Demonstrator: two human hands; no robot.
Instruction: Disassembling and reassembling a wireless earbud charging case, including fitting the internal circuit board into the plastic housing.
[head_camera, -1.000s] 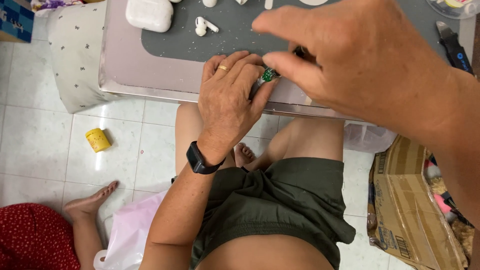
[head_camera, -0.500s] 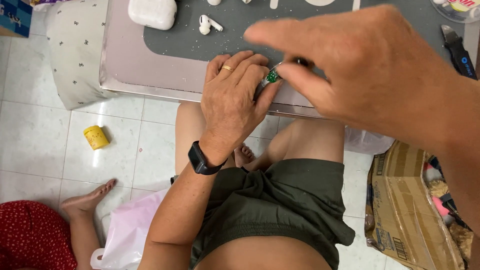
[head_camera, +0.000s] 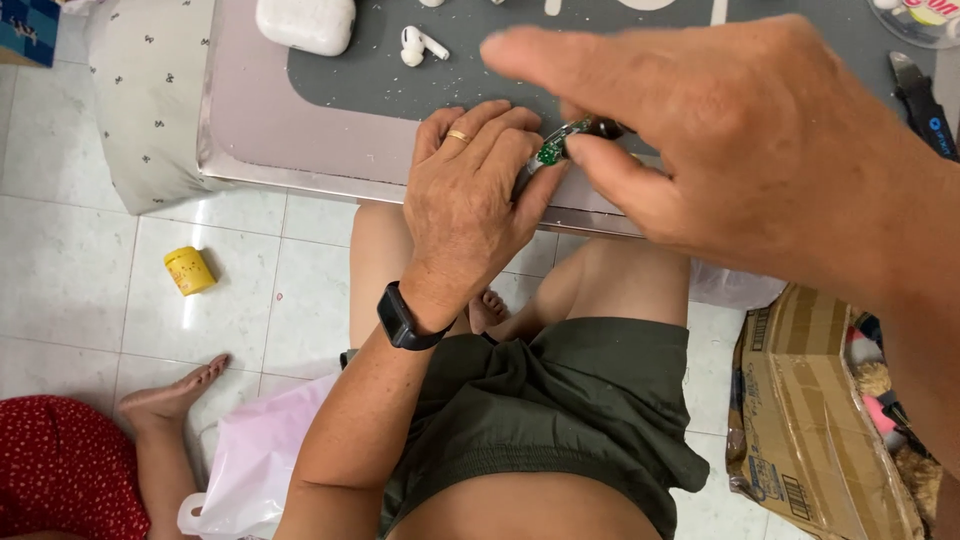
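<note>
Looking down from the head camera, I see my left hand (head_camera: 470, 210) lying on the near edge of the low table (head_camera: 250, 130), with its fingers curled close around a tiny green circuit piece (head_camera: 549, 152). That little piece sits right at the table edge, pinched between my left fingertips and my right hand (head_camera: 720, 150). My right hand is big and close to the camera. Its thumb and first finger are squeezed narrow on a small dark tool (head_camera: 600, 128) that touches the green piece. A gold ring (head_camera: 459, 136) is on my left hand and a black watch (head_camera: 405, 318) is on that wrist. On the grey mat (head_camera: 380, 75) farther back lie a white case (head_camera: 306, 22) and one white earbud (head_camera: 417, 44), well apart from my hands. Below the table is my green shorts (head_camera: 560, 410). On the tile floor sits a small yellow jar (head_camera: 188, 270), and another person's bare foot (head_camera: 175, 395) is near it. A cardboard box (head_camera: 810, 400) stands at the right.
</note>
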